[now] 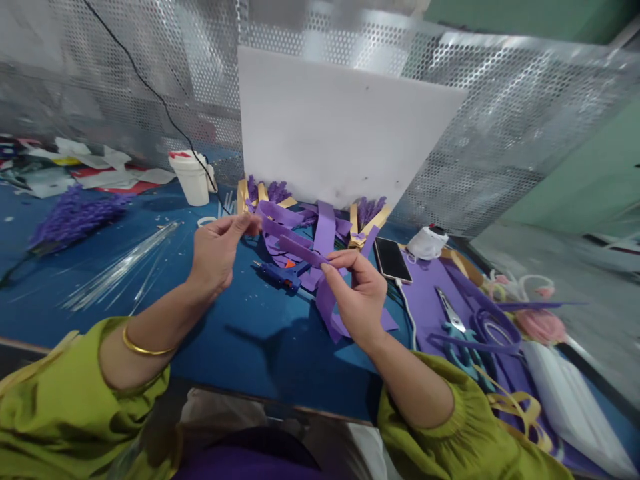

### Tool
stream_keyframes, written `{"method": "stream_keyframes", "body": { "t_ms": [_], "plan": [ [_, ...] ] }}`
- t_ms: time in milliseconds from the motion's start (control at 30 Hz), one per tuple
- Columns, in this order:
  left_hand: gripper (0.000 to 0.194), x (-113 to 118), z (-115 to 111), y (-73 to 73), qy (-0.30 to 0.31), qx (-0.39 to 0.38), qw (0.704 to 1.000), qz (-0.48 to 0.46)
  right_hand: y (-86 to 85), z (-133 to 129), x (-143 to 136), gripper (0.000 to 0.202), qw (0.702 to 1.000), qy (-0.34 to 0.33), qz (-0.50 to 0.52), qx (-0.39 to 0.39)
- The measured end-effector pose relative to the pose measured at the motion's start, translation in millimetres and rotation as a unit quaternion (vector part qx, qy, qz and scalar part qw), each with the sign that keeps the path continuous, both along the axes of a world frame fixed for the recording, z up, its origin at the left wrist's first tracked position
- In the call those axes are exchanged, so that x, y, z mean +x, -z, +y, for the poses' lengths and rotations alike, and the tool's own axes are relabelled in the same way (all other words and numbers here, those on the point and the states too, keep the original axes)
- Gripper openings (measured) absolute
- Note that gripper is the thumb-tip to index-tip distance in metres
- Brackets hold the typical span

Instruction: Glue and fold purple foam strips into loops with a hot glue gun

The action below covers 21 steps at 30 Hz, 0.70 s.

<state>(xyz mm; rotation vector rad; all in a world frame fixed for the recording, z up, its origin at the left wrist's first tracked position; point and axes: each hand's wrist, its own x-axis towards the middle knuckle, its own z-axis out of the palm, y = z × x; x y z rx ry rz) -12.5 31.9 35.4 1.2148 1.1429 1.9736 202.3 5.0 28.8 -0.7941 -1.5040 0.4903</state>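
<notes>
A flat purple strip (301, 249) is stretched between my two hands above the blue table. My left hand (215, 253) is closed in a pinch at its left end, where the fingertips are slightly blurred. My right hand (357, 297) grips the strip between thumb and fingers, and a loop of purple hangs below that hand. Beneath the strip lies a blue glue gun (283, 275) with an orange trigger, its nozzle pointing left. More purple strips (325, 227) lie in loose curls behind it.
Clear thin sticks (125, 267) and purple lavender-like flowers (83, 213) lie left, near a white cup (193, 179). A phone (393, 260) with a cable, scissors (457, 327) and yellow ribbon (520, 410) lie right. A white board (340, 127) stands behind.
</notes>
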Motion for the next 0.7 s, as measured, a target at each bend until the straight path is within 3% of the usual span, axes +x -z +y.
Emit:
{"method": "stream_keyframes", "body": {
  "t_ms": [67,133,200,300,467,700],
  "plan": [
    [0.027,3.4,-7.4,-2.7,0.008,-0.002,0.998,0.070,0.6,-1.0,-0.9,0.013,1.000,-0.009,-0.021,0.010],
    [0.019,6.2,-13.4,-5.2,0.069,0.025,0.982,0.172,1.7,-2.2,-1.7,0.013,0.998,-0.018,-0.050,0.026],
    [0.025,7.7,-16.1,-5.6,0.131,0.061,0.951,0.272,3.1,-3.4,-2.3,0.012,0.995,-0.026,-0.085,0.051],
    [0.013,7.8,-14.8,-1.7,0.159,0.095,0.917,0.352,4.7,-4.4,-2.6,0.012,0.986,-0.029,-0.131,0.102],
    [0.010,6.3,-12.7,3.8,0.172,0.098,0.910,0.365,5.2,-4.1,-2.3,0.014,0.976,-0.025,-0.163,0.145],
    [0.014,9.4,-18.2,-2.6,0.187,0.092,0.907,0.366,6.5,-4.2,-3.5,0.012,0.977,-0.039,-0.167,0.130]
  ]
}}
